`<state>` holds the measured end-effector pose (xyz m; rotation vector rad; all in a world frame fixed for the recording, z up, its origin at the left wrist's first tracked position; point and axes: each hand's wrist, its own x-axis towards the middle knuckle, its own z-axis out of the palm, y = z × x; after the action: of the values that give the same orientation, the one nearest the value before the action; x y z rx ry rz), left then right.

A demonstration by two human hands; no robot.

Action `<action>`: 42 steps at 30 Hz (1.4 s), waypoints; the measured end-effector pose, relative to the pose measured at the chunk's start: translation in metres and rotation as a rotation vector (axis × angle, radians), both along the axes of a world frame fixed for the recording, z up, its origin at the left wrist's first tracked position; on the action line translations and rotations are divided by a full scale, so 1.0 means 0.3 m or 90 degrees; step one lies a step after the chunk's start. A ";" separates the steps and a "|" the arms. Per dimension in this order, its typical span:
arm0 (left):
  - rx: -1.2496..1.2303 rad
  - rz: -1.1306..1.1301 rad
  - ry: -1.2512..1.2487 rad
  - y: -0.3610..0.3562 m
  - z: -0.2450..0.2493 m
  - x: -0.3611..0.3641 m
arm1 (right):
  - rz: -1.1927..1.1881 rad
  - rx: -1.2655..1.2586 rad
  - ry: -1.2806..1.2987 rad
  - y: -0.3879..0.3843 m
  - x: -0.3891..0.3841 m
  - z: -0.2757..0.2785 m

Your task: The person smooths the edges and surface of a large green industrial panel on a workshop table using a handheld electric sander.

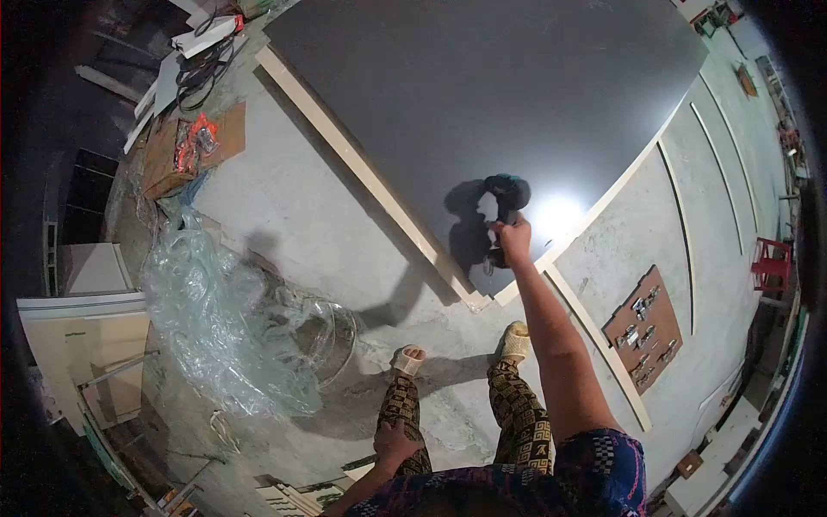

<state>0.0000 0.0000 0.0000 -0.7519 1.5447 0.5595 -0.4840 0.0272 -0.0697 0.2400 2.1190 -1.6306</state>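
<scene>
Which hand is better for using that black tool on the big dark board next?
Probably the right hand: it holds the black tool over the dark board. The left hand is low by the left leg, away from the board.

Crumpled plastic sheeting [215,323] lies on the floor [267,194].

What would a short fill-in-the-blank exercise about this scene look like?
1. The black tool is in the person's ____ grip.
2. In shade, the large panel is mostly ____ than the floor.
3. The clear plastic sheeting lies to the ____ of the slippers.

Missing words: right; darker; left.
</scene>
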 end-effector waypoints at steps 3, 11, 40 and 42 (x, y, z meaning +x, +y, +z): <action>0.029 0.018 0.014 0.066 0.047 0.054 | 0.036 0.076 0.013 0.027 0.143 0.058; -0.008 0.082 0.039 -0.015 0.062 -0.001 | 0.064 0.077 0.007 -0.050 0.245 -0.074; 0.002 -0.029 0.313 -0.366 -0.214 0.328 | -0.022 0.271 -0.099 0.707 0.732 0.572; 0.004 0.166 0.223 -0.404 -0.086 0.217 | -0.121 0.251 -0.154 0.787 0.812 0.677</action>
<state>0.0651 -0.1213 -0.0257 -0.8922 1.7743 0.9270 -0.2406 0.2632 0.1332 0.7435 2.2595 -1.1882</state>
